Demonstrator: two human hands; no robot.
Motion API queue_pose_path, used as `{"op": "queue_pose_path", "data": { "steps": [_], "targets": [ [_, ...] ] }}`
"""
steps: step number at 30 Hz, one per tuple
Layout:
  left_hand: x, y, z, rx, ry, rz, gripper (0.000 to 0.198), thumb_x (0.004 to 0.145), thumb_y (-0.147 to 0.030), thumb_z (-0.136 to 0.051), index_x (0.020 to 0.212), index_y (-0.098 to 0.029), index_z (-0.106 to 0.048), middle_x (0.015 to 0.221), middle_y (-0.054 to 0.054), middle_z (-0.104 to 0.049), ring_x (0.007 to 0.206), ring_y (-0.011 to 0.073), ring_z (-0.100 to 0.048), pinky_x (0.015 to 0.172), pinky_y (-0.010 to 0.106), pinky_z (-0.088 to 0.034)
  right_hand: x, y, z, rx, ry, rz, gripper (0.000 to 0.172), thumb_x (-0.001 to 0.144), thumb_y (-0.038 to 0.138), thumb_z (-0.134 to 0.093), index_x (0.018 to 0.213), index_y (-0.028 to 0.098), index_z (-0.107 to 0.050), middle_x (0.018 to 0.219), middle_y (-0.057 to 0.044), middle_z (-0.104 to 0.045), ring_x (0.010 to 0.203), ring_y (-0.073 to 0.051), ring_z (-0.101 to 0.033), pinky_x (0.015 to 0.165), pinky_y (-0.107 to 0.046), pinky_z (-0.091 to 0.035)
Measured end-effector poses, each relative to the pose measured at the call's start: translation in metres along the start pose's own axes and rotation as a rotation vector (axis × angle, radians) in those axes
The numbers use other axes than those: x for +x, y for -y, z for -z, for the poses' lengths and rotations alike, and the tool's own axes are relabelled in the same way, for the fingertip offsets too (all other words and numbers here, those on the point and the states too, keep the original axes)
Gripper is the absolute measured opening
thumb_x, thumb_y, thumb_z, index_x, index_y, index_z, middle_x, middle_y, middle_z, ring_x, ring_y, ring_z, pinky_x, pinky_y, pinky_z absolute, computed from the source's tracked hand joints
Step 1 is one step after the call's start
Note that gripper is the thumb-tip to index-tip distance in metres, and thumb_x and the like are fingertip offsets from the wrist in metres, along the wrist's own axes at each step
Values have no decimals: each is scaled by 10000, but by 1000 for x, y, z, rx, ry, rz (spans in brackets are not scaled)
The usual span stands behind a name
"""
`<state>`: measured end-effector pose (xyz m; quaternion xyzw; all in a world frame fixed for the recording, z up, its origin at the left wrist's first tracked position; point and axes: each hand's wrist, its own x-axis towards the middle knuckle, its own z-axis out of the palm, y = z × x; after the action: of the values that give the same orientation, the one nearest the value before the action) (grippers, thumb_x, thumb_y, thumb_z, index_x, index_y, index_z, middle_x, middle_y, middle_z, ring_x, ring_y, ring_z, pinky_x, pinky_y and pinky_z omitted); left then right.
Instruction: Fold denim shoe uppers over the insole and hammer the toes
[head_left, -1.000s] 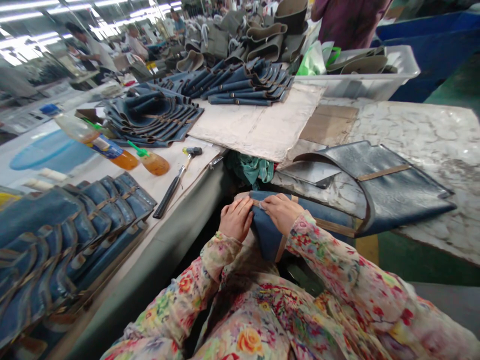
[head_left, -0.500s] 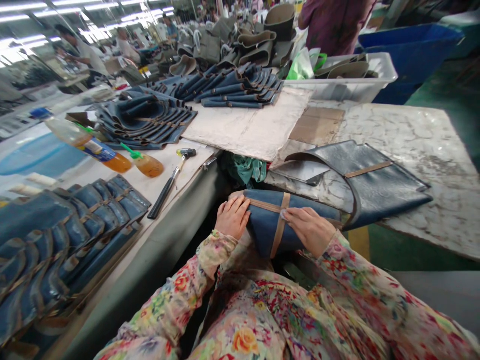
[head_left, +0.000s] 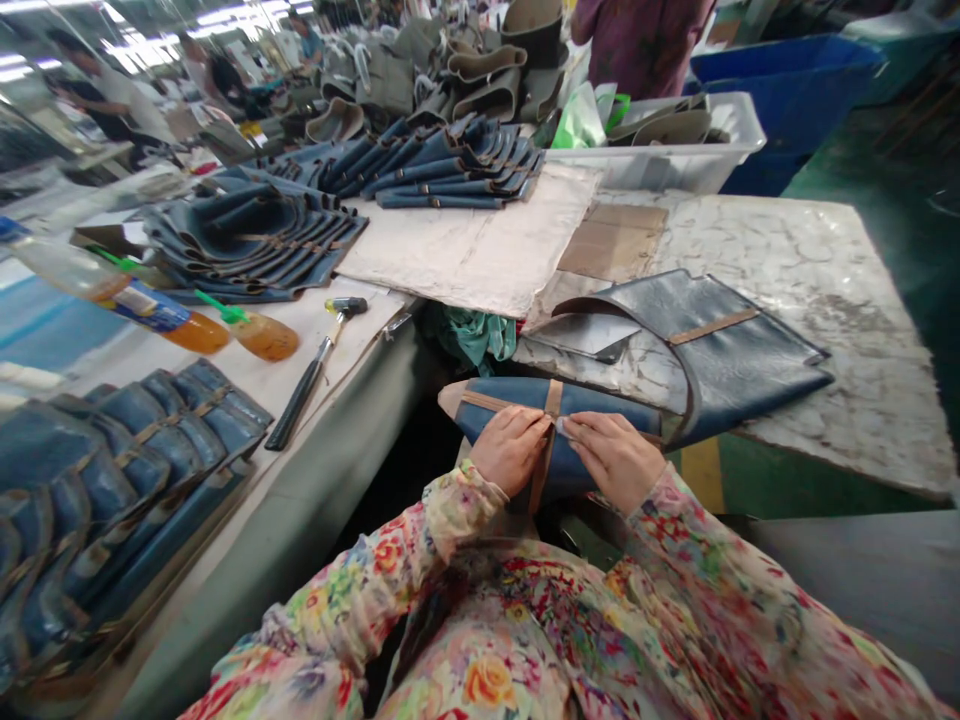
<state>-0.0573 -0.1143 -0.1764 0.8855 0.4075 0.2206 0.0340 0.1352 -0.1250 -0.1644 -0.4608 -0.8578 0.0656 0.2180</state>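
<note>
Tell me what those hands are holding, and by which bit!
The left hand and right hand touch the blue piece, near where its tan strips cross; whether they pinch or just press, I can't tell.

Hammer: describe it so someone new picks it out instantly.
Find the pale table at the person's left, then its near edge. Beside the green-nozzled squeeze bottle, toward that edge, lies the hammer, head away from the person. Unlike that bottle and the stacked blue pieces nearby, it has a long black grip and a small yellow-and-black head.
</note>
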Motion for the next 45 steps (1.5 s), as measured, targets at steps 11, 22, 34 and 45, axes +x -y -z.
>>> {"op": "queue_pose_path", "data": {
  "steps": [11,22,34,45],
  "targets": [
    [6,-4,4,166,88,46,345,918,-310,-355,1195,-173,-507,1168,33,-574,1043,162,-496,919,306,-388,5,-7,-13,-124,-83,36,307,888,218,-384,1100,158,-598,1054,-79,-599,928,-200,-523,825,-338,-483],
    [-36,35,24,228,7,229,403,905,-363,-373,1232,-166,-501,1226,51,-543,1116,195,-454,989,351,-343,-56,-58,11,-229,-203,118,384,906,326,-333,1169,152,-552,1039,-95,-598,933,-217,-544,825,-363,-452],
    [-90,178,146,462,-157,908,477,798,-444,-396,1077,-108,-589,1055,226,-562,993,341,-507,796,461,-391,-63,-49,8,-260,-257,-48,357,892,291,-370,1087,116,-613,995,-100,-607,873,-218,-545,798,-353,-469],
    [-76,111,136,-120,-46,986,422,772,-587,-360,837,-217,-552,590,17,-521,539,171,-499,502,268,-345,-69,-27,9,-242,-205,-145,315,887,245,-400,1109,144,-600,1047,-86,-601,953,-203,-536,848,-328,-465]
  ]
}}
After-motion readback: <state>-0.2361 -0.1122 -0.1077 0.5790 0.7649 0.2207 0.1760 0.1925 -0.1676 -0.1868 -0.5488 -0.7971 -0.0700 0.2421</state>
